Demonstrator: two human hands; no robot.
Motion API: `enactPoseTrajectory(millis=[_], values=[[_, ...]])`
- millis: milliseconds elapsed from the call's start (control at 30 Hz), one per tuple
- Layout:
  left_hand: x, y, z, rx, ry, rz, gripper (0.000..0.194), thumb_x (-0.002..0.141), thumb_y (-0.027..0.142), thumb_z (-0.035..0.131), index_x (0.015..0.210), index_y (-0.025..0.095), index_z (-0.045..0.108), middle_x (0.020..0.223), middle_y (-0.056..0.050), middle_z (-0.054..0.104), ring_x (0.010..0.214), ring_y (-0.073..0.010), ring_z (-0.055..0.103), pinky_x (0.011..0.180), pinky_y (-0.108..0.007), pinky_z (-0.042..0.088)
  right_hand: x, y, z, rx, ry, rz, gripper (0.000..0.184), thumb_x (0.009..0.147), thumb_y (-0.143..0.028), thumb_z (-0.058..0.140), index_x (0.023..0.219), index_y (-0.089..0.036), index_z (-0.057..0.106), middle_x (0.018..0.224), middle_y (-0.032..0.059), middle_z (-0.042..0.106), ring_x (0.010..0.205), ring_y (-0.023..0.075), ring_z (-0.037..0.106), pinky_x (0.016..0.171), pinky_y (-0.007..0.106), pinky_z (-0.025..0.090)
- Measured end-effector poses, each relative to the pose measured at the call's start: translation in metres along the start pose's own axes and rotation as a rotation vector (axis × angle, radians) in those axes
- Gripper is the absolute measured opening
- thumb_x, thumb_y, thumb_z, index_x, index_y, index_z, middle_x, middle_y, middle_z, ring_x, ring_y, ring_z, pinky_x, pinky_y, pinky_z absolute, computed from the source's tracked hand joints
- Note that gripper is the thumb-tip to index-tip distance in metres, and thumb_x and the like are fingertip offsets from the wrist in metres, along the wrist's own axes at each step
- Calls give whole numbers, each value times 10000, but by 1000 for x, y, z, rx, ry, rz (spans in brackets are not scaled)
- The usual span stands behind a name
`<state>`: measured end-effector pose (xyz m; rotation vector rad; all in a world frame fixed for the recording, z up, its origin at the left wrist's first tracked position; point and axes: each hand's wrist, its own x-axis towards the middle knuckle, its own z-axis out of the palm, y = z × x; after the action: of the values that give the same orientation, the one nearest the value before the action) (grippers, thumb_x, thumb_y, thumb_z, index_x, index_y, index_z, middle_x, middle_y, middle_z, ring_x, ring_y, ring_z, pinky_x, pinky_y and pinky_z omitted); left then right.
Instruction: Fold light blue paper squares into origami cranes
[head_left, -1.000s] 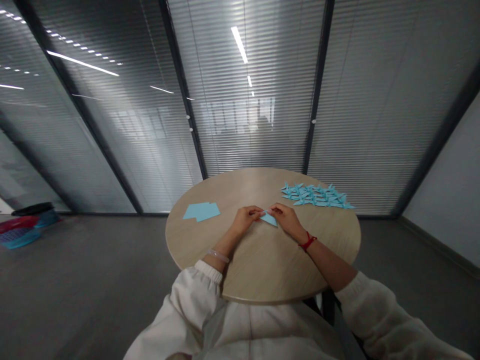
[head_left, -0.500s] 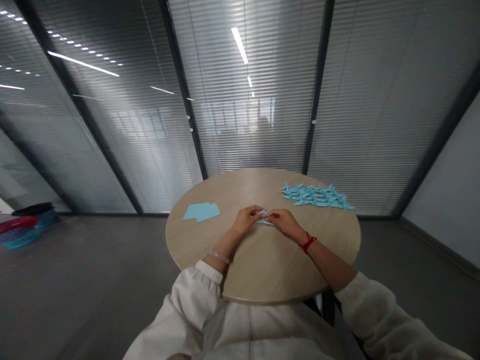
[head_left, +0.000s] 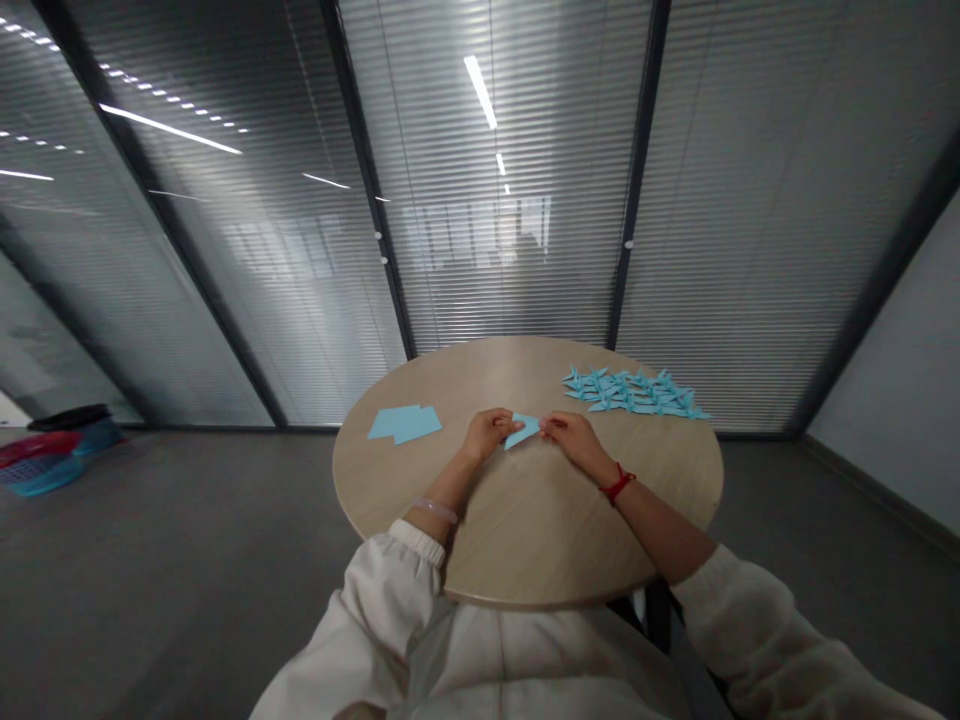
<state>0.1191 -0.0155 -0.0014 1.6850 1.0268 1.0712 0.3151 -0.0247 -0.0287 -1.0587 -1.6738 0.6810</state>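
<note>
Between my hands, above the near middle of the round table (head_left: 540,540), is a folded piece of light blue paper (head_left: 523,431). My left hand (head_left: 489,432) pinches its left side, with the thumb lying over the paper. At its right edge the fingertips of my right hand (head_left: 570,437) are pressed together on the paper. To the left lie flat blue paper sheets (head_left: 405,423), overlapping each other. Toward the back right sits a cluster of folded blue paper cranes (head_left: 634,391), set close together in rows.
The wooden tabletop ends in a rounded edge close to my body. Behind it stands a glass partition (head_left: 510,290) with blinds and dark frames. Plastic baskets (head_left: 41,465), red and blue, rest on the floor at far left.
The folded paper has turned and more of its face shows between my hands. My fingers have moved slightly apart. The sheets and cranes stay where they were.
</note>
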Motion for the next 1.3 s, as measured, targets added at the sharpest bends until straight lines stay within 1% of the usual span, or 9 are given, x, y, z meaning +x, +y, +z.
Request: enactPoseTrajectory(millis=[167,367,467,600,700,833,967,1100,1300], values=[[-4,0,1,24,-137,-48,450,487,487,827,622,135,580,551,19,577,493,-84,469,479,-208,314,2,4,-2,-14,80,-36,253,790,-421,612,770,-186,705,746,37,708,697,191,626,678,296,457],[-6,-1,1,-105,-272,-82,414,508,386,862,683,110,608,590,-32,640,627,-180,645,567,-243,437,3,10,-1,-10,128,-31,225,791,-390,624,781,-180,704,787,55,714,737,206,638,723,323,474],[-5,-5,3,-228,-275,-116,517,479,352,894,830,92,618,682,-69,689,695,-217,685,643,-284,496,2,7,-1,-63,147,-75,231,836,-370,588,877,-180,713,840,68,712,764,208,637,731,332,486],[-5,-9,5,-356,-252,-134,625,517,347,892,1006,82,608,810,-112,719,759,-221,695,741,-335,525,-1,3,-1,-157,146,-269,292,893,-348,535,1090,-204,696,1013,94,663,919,214,616,833,365,494],[-5,-11,6,-410,-221,-137,627,543,326,885,1050,91,601,874,-125,722,809,-225,695,795,-357,521,-1,5,1,-238,151,-351,277,899,-350,544,1079,-221,712,1120,110,610,1065,236,571,961,418,452],[-5,-10,5,-407,-176,-138,619,556,302,878,1070,101,598,866,-117,722,805,-215,688,772,-333,517,-2,5,2,-297,158,-403,263,898,-300,557,1116,-244,693,1214,101,571,1155,240,522,1022,440,416],[-4,-8,6,-369,-148,-137,525,577,388,854,958,108,626,791,-64,705,737,-169,663,700,-275,502,-3,1,1,-323,193,-455,188,880,-259,583,1015,-230,710,1166,90,583,1105,232,537,981,408,440],[-5,-7,10,-330,-178,-150,483,577,518,816,752,108,631,714,-28,663,667,-116,616,663,-230,477,-4,-1,1,-423,210,-461,119,853,-259,625,920,-196,702,981,88,604,970,238,554,889,403,459],[-5,-7,14,-349,-172,-160,506,556,545,817,745,103,661,694,-27,661,637,-102,597,678,-238,486,-7,-7,5,-504,151,-510,92,877,-225,591,930,-192,659,922,77,651,915,236,563,869,398,438]])
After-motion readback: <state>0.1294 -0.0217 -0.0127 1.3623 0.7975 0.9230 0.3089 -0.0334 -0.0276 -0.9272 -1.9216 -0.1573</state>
